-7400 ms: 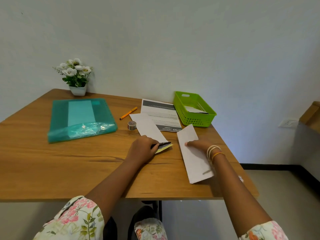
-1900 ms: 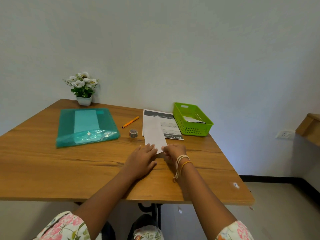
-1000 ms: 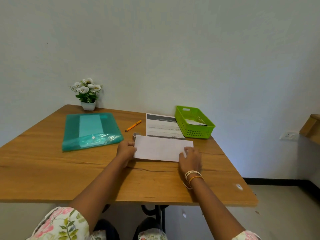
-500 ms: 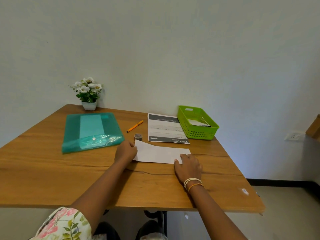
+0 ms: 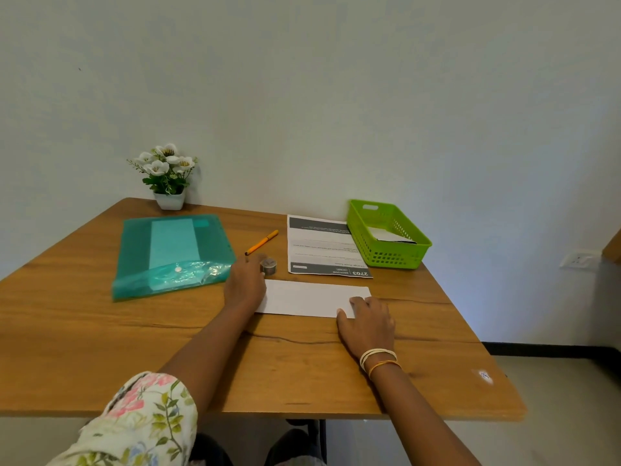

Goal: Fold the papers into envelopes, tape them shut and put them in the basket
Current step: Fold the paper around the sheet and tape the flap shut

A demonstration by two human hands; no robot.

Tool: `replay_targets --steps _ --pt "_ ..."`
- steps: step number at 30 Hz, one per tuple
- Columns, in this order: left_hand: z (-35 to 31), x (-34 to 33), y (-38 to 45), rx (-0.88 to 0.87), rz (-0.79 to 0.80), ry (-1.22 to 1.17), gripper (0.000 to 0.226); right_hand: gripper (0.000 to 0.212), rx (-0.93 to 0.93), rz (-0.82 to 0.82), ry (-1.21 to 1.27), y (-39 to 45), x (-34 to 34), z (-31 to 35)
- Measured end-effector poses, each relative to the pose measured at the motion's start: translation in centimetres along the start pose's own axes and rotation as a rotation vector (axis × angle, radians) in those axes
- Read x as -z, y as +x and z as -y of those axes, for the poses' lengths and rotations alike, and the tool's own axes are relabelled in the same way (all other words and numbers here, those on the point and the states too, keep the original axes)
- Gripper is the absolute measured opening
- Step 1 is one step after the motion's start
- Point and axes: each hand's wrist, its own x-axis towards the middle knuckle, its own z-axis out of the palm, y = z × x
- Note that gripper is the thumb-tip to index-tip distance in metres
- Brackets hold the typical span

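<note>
Long white folded paper strip [image 5: 309, 298] lying flat and crosswise on brown wooden table [image 5: 84, 331], near middle, just in front of printed sheet. Right hand [image 5: 368, 322] resting palm down on strip's right near corner, fingers straight and spread a little, pressing paper to table; white and orange bangles [image 5: 379, 359] at wrist. Left hand [image 5: 245, 284] at strip's left end, covering that edge, blurred; fingers pointing away toward small silver tape roll [image 5: 268, 266], fingertips just beside or touching roll, cannot tell which. Cannot tell whether left fingers curled or straight, or holding anything. Floral sleeve [image 5: 141, 422] on left arm, low in view.

Tape roll standing on table just past strip's far left corner, between strip and orange pen [image 5: 261, 242]. Pen lying slanted, beyond roll. White printed sheet with dark header bands [image 5: 322, 245] flat on table beyond strip, apart from it by a thin gap. Bright green plastic slotted basket [image 5: 389, 260] at right of sheet, touching or just beside its edge, near table's far right; white folded paper piece [image 5: 389, 235] inside basket. Teal translucent plastic snap folder [image 5: 174, 253] left of hands, well apart from strip. Small white pot with white flowers [image 5: 167, 176] at far edge against pale wall.
</note>
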Motion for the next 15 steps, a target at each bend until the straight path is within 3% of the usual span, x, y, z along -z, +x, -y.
replay_targets --steps 6,9,12,15 --pt "-0.7 -0.3 1.1 -0.093 0.047 -0.033 0.015 0.048 0.011 -0.032 0.007 0.0 -0.2 -0.1" --pt "-2.1 -0.9 0.4 -0.099 0.024 -0.235 0.01 0.048 0.018 -0.041 0.019 0.1 -0.4 -0.2" --pt "-3.8 -1.8 -1.1 -0.086 0.107 -0.52 0.01 0.044 0.049 -0.07 0.016 0.4 -0.4 0.2" --pt "-4.9 -2.6 -2.7 -0.05 0.2 -0.697 0.012 0.032 0.222 -0.247 0.141 0.7 -0.3 0.6"
